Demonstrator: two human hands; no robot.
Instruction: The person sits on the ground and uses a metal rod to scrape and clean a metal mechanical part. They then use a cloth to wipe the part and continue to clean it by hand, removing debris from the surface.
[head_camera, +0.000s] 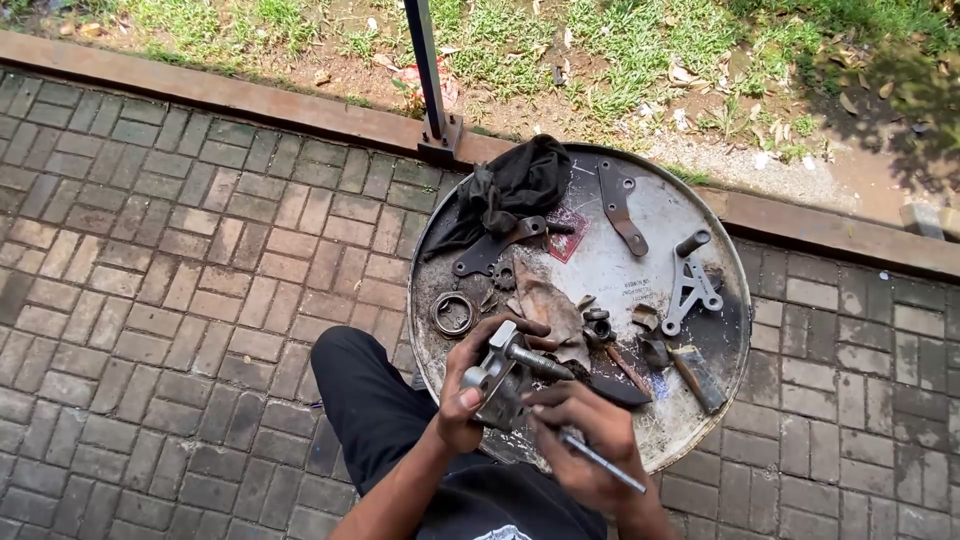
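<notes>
L hand (462, 395) clamps grey metal part (500, 380) over near rim of round metal tray (640, 215), R hand (585, 440) pinches thin rod tool (600, 462) w/ fingers closed; best keep part steady, tool tip controlled.

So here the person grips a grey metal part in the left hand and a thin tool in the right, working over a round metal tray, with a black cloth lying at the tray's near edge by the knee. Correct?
Not quite. The head view shows the black cloth at the far edge of the round metal tray, by the pole base, not near the knee. The rest holds: left hand grips the grey metal part, right hand the thin tool.
</notes>
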